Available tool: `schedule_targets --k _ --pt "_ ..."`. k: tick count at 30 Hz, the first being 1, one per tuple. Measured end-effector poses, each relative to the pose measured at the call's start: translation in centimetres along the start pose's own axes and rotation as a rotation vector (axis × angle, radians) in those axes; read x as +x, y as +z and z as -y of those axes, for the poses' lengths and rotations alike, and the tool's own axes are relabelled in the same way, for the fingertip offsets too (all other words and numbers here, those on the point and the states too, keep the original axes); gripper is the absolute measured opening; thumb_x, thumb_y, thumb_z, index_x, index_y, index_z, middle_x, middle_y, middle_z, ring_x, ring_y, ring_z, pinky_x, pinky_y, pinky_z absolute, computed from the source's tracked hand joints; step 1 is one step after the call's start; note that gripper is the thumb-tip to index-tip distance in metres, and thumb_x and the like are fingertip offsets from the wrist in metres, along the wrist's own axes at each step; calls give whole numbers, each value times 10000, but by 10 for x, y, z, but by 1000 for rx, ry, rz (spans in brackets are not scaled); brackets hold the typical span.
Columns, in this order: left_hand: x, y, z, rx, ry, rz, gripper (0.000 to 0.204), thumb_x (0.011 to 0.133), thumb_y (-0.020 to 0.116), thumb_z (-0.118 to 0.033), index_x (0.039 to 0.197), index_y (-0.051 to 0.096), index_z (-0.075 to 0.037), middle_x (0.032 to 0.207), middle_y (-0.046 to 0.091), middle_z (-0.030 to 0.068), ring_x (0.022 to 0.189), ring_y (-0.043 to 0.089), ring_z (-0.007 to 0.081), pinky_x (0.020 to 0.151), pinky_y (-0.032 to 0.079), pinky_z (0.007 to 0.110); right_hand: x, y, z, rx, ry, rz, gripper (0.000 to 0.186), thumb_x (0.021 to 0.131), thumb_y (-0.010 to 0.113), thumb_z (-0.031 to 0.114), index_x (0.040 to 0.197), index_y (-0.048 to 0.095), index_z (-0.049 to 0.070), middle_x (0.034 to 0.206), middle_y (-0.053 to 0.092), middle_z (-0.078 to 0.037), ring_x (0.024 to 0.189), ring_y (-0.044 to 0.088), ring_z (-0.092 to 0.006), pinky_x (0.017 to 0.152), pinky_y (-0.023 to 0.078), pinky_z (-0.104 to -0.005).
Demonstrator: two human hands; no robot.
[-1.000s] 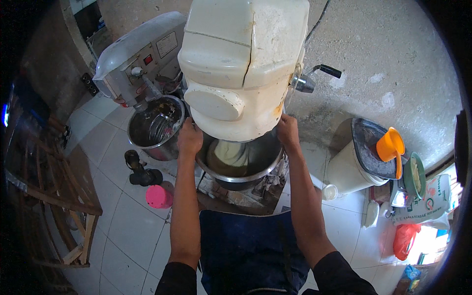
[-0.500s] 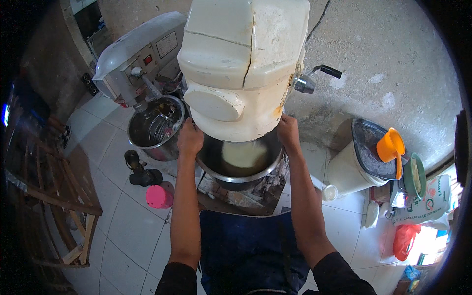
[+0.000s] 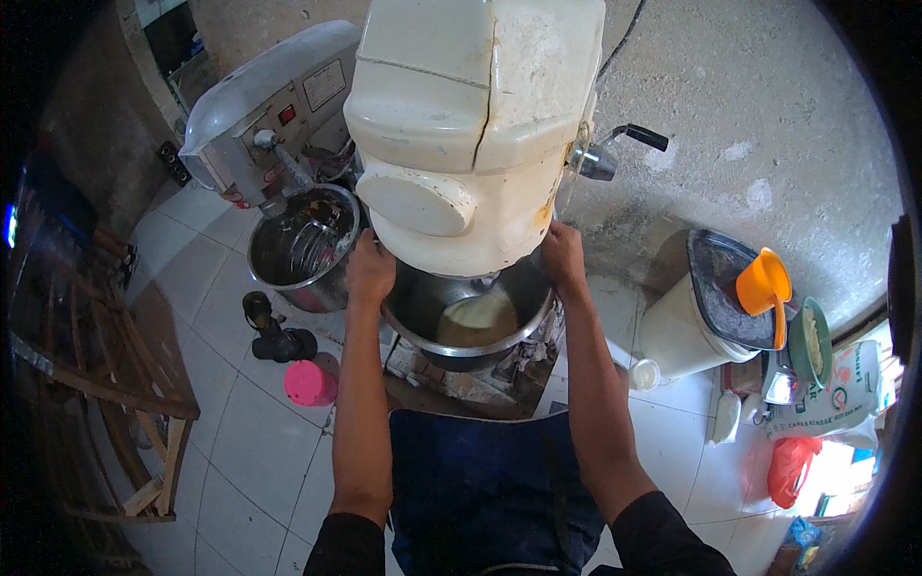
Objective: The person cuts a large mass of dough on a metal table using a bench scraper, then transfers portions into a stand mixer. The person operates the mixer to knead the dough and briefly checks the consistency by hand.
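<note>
A large cream-coloured stand mixer (image 3: 461,125) with a cracked housing towers in front of me. Beneath its head sits a steel mixing bowl (image 3: 451,355) with a pale mass of dough or batter (image 3: 478,320) inside; part of the bowl is hidden by the head. My left hand (image 3: 370,271) is closed at the bowl's left side, and my right hand (image 3: 564,253) is closed at its right side. Their fingertips are mostly out of sight. A metal crank with a black handle (image 3: 645,137) sticks out on the mixer's right, above my right hand.
At left stand a second mixer (image 3: 274,106), its bowl (image 3: 327,293) with a wire whisk, a pink container (image 3: 309,383) and a wooden rack (image 3: 115,403). On the right, an orange dipper (image 3: 764,281) rests on a lidded white bucket (image 3: 682,331), beside a green basin (image 3: 812,346) and sack (image 3: 836,398).
The pale mass in the bowl has changed shape and appears lower and narrower. Both hands keep their hold at the bowl's sides, with barely any shift.
</note>
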State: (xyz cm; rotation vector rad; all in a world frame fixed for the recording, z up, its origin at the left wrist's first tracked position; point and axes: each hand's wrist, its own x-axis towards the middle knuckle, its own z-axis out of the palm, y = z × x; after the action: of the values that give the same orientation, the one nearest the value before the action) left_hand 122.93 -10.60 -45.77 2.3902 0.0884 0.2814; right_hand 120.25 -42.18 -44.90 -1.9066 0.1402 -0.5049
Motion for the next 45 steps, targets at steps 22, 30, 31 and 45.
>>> schedule_targets --k 22,30,31,45 --pt "0 2 -1 28 -26 -51 432 952 495 -331 1302 541 -83 1225 621 246 1147 579 440 964 445 544 -1 1 5 -60 -2 -22 341 918 560 242 843 570 -91 590 461 -149 589 436 -136 586 426 -382" --pt "3 4 7 -27 23 -41 391 947 500 -305 1248 564 -64 1204 629 254 1134 583 445 949 450 543 -2 1 5 -8 -8 -9 342 924 562 248 869 586 -88 597 472 -143 609 449 -119 587 428 -375" --pt "3 4 6 8 12 -41 388 947 501 -298 1247 564 -61 1205 628 254 1134 583 446 948 451 541 -2 1 6 5 -14 -17 339 924 563 248 870 589 -86 597 471 -138 612 449 -117 589 428 -375" --pt "9 6 8 -40 24 -38 435 926 546 -328 1262 568 -54 1190 645 238 1131 593 436 943 461 522 1 2 5 -25 63 -21 352 932 559 274 881 649 -63 664 579 -218 634 586 -210 642 463 -413"
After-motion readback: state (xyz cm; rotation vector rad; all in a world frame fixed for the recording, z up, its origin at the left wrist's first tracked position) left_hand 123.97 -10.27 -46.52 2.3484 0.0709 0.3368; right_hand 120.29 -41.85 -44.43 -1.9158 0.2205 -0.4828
